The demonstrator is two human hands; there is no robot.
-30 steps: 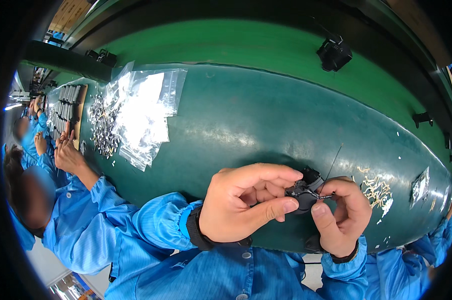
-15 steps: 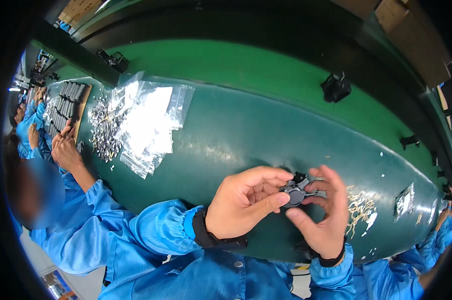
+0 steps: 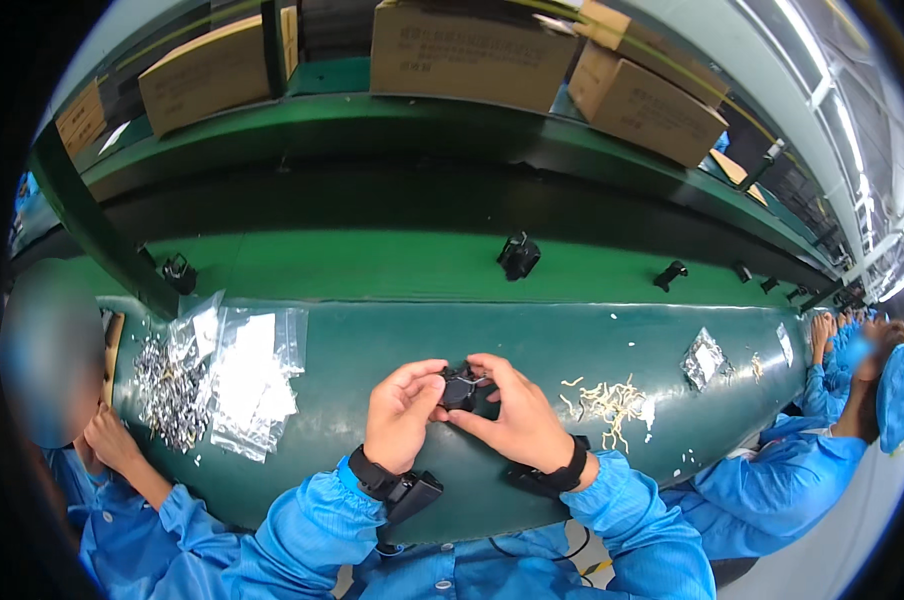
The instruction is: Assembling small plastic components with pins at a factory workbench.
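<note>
My view has tipped upward since the previous frame: the shelf [image 3: 322,110] with its cardboard boxes [image 3: 472,50] now fills the top, and a co-worker in a blue cap [image 3: 900,385] has come into sight at far right. The left grip [image 3: 397,420] keeps its hold on the black part [image 3: 460,390], thumb and fingers pinched on its left side. The right grip [image 3: 520,415], its fingers spread loosely half a second ago, now closes thumb and fingers around the right side. I see the part between both, above the bench [image 3: 422,345], near its front edge.

Large clear bags [image 3: 257,370] lie to the left; glare hides what they contain. Loose black and silver bits [image 3: 172,395] are heaped against them. On the right I make out a small clear bag [image 3: 707,358] with something shiny inside, beyond the loose cream strips [image 3: 612,400]. I can't see into the boxes.

The bench's front edge runs just below the wrists; its far edge meets a green ledge [image 3: 372,265]. I have bench top to move over between bags and strips.
</note>
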